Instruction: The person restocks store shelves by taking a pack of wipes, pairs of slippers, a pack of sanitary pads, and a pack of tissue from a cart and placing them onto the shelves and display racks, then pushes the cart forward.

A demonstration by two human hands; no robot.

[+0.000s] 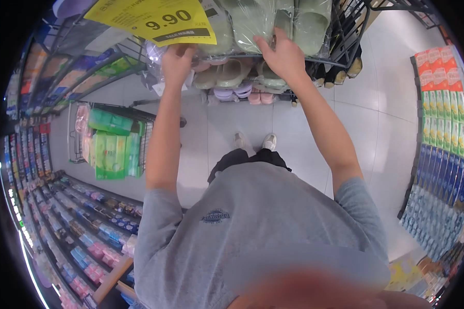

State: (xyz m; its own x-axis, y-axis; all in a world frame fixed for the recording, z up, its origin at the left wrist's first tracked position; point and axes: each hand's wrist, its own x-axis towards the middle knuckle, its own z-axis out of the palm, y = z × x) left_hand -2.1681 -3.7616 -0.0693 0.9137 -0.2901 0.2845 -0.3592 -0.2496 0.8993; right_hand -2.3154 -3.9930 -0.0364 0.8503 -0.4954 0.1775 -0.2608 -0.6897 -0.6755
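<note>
My right hand (284,55) grips a pale green slipper (253,28) in clear plastic, thumb on its front and fingers around its side. Another wrapped green slipper (312,32) stands just right of that hand. At the rack's left part, my left hand (177,63) reaches up under a yellow price sign (162,23) marked 9.90. The sign covers most of its fingers, so what they hold is hidden. Close by that hand is a lilac wrapped item (153,53).
Below the rack's edge (325,61) are more green slippers (231,73), with lilac pairs (233,92) and pink pairs (261,98) lower down. A cart (73,135) holding green packs (111,154) stands at left. Stacked packs (441,103) line the right side; shelves (82,221) fill the lower left.
</note>
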